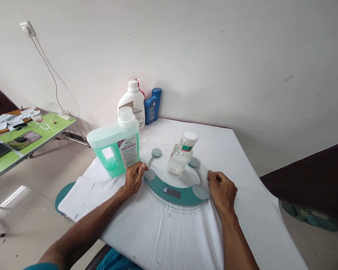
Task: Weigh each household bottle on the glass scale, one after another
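A round glass bathroom scale (157, 186) with a green band and silver foot pads lies on the white-clothed table (183, 240). Its small display is lit, though the reading is too small to make out. On the glass stands a clear bottle (178, 160) with a white cap, holding clear liquid. My left hand (134, 177) is closed at the scale's left rim, beside a large jug of green liquid (112, 144). At the opposite rim, my right hand (222, 189) has its fingers curled and thumb and fingertips pinching the glass edge.
Behind the jug stand a white detergent bottle (141, 110) and a blue bottle (153, 107), close to the wall. A green desk (49, 122) with papers, a mouse and a laptop is at the left. A teal stool (63, 197) sits under the cloth's left edge.
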A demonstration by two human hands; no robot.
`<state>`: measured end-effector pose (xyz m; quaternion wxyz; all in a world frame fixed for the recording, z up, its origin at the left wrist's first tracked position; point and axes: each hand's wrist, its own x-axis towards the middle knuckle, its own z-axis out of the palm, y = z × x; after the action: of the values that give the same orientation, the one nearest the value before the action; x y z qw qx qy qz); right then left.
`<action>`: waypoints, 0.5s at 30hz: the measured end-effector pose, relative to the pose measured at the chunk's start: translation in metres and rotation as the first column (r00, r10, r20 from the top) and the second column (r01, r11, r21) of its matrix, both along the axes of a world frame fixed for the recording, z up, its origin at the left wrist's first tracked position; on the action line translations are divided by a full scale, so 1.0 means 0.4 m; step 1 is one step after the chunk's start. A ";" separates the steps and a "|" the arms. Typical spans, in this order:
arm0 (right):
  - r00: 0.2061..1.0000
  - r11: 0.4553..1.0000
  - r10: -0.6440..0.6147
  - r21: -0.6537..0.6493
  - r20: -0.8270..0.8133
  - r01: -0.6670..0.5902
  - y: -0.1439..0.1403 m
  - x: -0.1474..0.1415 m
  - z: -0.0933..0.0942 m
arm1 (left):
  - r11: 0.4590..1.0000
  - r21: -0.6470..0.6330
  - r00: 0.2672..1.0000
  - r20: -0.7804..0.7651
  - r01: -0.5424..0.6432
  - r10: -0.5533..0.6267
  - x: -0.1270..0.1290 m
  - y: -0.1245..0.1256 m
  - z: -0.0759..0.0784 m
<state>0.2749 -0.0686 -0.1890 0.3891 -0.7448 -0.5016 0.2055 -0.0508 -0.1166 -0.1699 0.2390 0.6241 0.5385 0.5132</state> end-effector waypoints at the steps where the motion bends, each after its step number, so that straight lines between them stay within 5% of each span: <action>1: 1.000 1.000 0.000 0.001 0.002 0.000 0.000 0.000 0.000 | 1.000 -0.001 1.000 0.001 0.002 -0.002 0.000 0.000 0.000; 15: 1.000 1.000 0.000 0.017 -0.013 0.000 0.004 -0.001 -0.002 | 1.000 -0.006 1.000 0.016 0.013 -0.013 0.003 -0.004 0.004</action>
<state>0.2746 -0.0670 -0.1899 0.3986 -0.7402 -0.5007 0.2061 -0.0495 -0.1181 -0.1684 0.2485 0.6226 0.5341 0.5151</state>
